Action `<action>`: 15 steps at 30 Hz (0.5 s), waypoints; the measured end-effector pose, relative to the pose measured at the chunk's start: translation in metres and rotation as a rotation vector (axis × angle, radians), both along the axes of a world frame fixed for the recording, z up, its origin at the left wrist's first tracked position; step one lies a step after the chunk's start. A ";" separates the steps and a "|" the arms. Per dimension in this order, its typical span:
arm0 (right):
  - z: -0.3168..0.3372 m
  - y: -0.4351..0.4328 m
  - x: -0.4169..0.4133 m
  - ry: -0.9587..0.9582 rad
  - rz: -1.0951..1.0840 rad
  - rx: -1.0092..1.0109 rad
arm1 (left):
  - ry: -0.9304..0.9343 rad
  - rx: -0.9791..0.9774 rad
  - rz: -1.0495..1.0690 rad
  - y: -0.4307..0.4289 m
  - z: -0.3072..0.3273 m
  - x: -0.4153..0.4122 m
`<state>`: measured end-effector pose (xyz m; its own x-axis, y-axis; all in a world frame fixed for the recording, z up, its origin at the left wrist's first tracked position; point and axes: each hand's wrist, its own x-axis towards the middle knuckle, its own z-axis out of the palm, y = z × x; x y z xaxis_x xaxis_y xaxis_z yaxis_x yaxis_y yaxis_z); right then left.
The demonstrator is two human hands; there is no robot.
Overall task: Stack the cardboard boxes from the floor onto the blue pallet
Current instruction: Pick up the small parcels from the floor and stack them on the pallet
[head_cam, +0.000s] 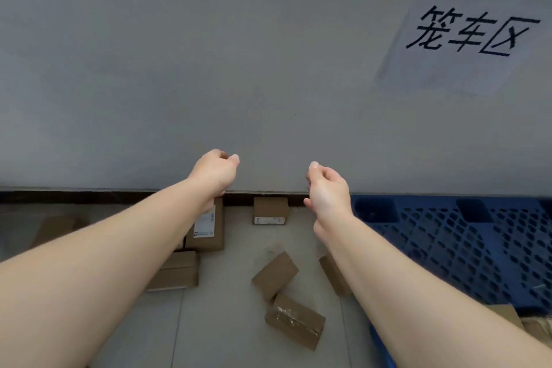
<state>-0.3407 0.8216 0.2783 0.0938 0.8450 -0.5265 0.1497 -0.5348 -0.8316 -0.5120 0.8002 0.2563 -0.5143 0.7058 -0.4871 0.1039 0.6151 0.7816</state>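
left hand [213, 172] curled, empty | right hand [327, 188] curled, empty | cardboard boxes [294, 320] on floor [239, 242] | blue pallet [478, 248] at right

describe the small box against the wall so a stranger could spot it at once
Start at the grey wall; follow its dark skirting left from the blue pallet. The small box sits alone against it. Unlike its neighbours, it faces square-on, a thin white label strip along its lower edge.

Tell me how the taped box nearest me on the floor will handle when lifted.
The taped box probably stays stiff: its edges look square. Small, so likely light. Resting flat on the floor, it should slide, not roll.
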 end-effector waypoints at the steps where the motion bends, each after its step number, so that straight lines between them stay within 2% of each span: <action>1: -0.003 -0.002 -0.014 0.000 0.012 0.003 | 0.004 -0.004 0.015 -0.005 -0.002 -0.013; 8: -0.038 -0.016 -0.102 -0.023 0.101 -0.016 | -0.014 -0.031 0.144 -0.042 -0.030 -0.102; 15: -0.080 -0.029 -0.165 -0.012 0.193 -0.073 | -0.041 -0.081 0.262 -0.071 -0.072 -0.158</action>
<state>-0.5054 0.7922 0.1981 -0.0594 0.8077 -0.5866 0.2651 -0.5537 -0.7894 -0.6702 0.7288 0.1846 -0.6526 0.5095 -0.5609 -0.0980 0.6772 0.7292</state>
